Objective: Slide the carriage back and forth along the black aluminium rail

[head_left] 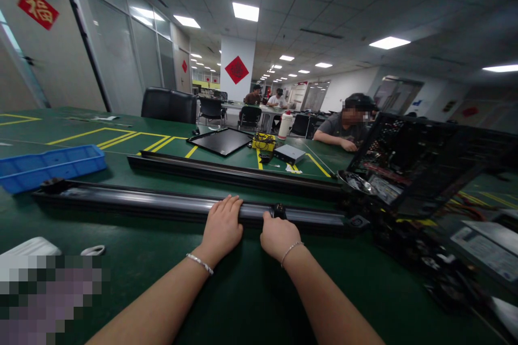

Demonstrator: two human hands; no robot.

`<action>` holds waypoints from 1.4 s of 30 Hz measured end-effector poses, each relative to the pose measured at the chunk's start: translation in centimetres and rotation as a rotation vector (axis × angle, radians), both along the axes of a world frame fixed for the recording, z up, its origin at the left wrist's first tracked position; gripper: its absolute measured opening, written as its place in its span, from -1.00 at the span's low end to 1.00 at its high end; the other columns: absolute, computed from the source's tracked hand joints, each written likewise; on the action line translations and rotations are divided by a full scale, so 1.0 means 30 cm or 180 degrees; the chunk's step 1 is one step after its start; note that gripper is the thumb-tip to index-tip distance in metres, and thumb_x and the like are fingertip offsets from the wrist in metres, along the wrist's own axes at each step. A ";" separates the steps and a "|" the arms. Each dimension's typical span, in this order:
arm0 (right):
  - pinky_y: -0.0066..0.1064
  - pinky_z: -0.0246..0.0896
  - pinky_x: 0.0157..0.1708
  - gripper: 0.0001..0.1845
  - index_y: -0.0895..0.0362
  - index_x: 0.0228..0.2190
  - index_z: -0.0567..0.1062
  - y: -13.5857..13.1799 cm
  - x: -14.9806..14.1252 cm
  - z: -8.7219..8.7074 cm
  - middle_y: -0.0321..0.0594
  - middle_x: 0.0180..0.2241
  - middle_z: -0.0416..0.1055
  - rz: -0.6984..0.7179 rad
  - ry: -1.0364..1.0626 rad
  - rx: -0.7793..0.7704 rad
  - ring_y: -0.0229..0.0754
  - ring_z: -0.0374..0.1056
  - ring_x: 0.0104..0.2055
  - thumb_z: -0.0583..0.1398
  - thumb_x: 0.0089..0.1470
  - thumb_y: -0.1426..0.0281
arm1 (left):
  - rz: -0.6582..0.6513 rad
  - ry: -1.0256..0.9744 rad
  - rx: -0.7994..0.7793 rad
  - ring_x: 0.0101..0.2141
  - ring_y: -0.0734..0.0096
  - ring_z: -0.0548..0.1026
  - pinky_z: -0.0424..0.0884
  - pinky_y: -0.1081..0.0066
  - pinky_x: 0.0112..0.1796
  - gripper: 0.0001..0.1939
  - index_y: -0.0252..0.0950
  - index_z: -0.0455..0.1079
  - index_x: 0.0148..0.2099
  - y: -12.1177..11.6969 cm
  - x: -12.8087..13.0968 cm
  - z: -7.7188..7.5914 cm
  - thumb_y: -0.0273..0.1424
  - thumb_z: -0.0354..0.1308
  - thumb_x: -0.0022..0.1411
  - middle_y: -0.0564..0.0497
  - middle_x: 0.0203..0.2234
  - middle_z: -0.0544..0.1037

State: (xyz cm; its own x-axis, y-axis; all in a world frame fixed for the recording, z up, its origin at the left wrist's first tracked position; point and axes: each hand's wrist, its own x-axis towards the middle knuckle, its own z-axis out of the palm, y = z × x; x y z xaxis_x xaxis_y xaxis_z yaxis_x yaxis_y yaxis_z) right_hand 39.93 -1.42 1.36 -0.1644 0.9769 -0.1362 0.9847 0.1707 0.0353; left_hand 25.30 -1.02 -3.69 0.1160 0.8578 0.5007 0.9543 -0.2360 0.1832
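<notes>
A long black and silver rail [133,200] lies across the green table [243,291] in front of me. My left hand [222,225] rests on top of the rail, fingers flat and together over its edge. My right hand [278,236] is curled against the rail just right of it, thumb up beside a small black clip [279,210] on the rail. A second dark rail [226,171] lies parallel behind. Both wrists wear thin bracelets.
An open computer case [421,161] with cables stands at the right. A blue bin [48,166] sits at the left. Farther back lie a black panel [222,141], a yellow item [264,141] and a grey box [288,153]. A person [343,126] sits across the table.
</notes>
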 end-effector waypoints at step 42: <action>-0.27 0.27 -0.25 -0.65 0.23 -0.13 0.35 0.036 0.044 0.001 0.10 -0.23 0.47 -0.0545 0.0201 -0.0130 -0.02 0.43 -0.18 0.00 0.01 0.51 | 0.0006 -0.0054 -0.0079 0.14 0.22 0.22 0.10 0.17 0.12 -0.44 -0.29 0.28 0.09 -0.005 0.003 0.005 -0.54 -0.02 -0.03 -0.07 0.10 0.35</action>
